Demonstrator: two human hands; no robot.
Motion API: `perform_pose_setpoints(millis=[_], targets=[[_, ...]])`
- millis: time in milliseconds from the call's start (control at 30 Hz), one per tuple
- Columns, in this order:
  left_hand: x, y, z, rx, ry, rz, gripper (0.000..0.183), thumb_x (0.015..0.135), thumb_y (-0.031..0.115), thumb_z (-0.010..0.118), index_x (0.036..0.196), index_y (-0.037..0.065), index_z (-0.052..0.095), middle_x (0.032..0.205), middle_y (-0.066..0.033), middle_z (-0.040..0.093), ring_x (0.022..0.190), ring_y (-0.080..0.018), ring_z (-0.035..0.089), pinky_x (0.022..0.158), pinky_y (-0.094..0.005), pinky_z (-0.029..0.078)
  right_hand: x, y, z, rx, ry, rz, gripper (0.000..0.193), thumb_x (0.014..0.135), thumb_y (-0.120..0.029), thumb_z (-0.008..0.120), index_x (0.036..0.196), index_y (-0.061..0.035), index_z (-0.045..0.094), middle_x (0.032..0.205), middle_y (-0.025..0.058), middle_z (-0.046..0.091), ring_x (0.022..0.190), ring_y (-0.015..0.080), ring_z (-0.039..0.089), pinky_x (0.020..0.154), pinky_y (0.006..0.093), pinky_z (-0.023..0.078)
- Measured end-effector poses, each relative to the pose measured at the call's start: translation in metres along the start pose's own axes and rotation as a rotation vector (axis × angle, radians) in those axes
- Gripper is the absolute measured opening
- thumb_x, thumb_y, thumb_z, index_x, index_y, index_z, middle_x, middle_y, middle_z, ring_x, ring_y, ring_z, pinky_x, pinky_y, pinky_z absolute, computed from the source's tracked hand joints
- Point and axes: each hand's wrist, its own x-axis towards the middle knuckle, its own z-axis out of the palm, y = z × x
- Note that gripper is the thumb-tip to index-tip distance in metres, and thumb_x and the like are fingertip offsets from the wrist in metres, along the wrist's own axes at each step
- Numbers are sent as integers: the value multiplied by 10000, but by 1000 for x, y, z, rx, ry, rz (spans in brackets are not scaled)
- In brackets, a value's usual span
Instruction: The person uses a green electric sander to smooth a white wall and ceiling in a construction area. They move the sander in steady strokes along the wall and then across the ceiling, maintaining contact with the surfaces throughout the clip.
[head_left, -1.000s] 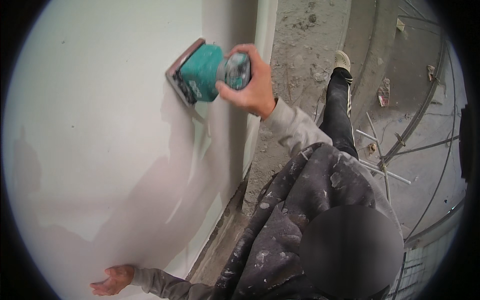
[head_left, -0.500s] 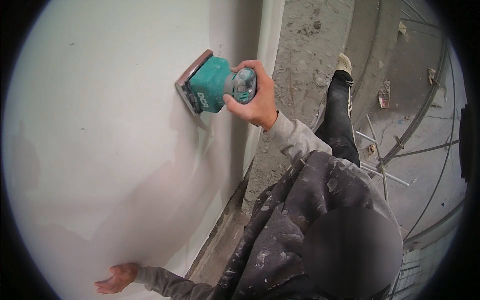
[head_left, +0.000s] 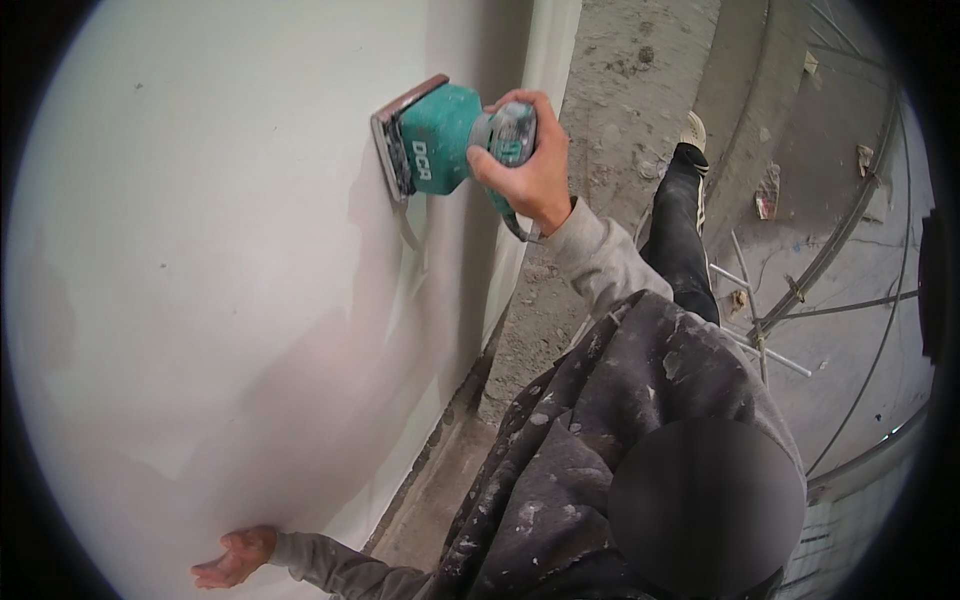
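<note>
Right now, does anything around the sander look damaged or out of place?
Small dark specks interrupt the otherwise plain pale wall left of the teal electric sander, and a crumpled scrap litters the floor at right.

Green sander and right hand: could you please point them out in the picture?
Green sander [head_left: 446, 138], head view, on its body.
Right hand [head_left: 538, 178], head view, near the thumb's base.

Rough, rubble-strewn concrete [head_left: 625, 110] runs beside a smoother grey concrete band [head_left: 735, 90]. Further right, a crumpled paper scrap [head_left: 767, 192] lies on the grey floor [head_left: 800, 150], with a smaller brownish scrap [head_left: 864, 158] near it. Below them, pale slender tubes [head_left: 785, 362] cross one another. A dark curved bar [head_left: 838, 238] sweeps past, and a thin dark cable [head_left: 868, 362] bends along the far right.
</note>
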Motion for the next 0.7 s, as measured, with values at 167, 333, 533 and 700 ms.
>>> perform_pose_setpoints(millis=[167, 333, 533, 700], targets=[[2, -9, 2, -108, 26, 39, 798, 934, 684, 282, 1357, 31, 462, 1364, -172, 425, 1304, -377, 392, 1025, -513, 362, -9, -19, 10, -39, -61, -114, 546, 583, -214, 774, 1031, -43, 513, 848, 92, 580, 770, 188, 593, 733, 304, 496], [6, 28, -11, -76, -124, -4, 814, 975, 599, 263, 1416, -84, 306, 1475, -300, 258, 1376, -457, 240, 1093, -583, 256, -22, -6, 8, -16, -71, -113, 564, 584, -203, 763, 1055, -28, 507, 914, 101, 584, 806, 191, 590, 754, 312, 495], [-6, 18, -5, -271, -167, 40, 829, 982, 538, 359, 1463, -95, 123, 1524, -318, 72, 1419, -442, 106, 1139, -575, 163, 0, -29, 5, -25, -121, -101, 585, 582, -190, 754, 1080, -24, 496, 930, 108, 591, 838, 200, 600, 766, 332, 499], [-8, -1, -31, -179, -227, -11, 839, 989, 517, 362, 1475, -87, 41, 1538, -313, 16, 1431, -445, 64, 1137, -590, 148, -17, -22, 12, 19, -164, -105, 595, 588, -182, 755, 1093, -14, 490, 962, 121, 588, 891, 222, 611, 815, 352, 496]])
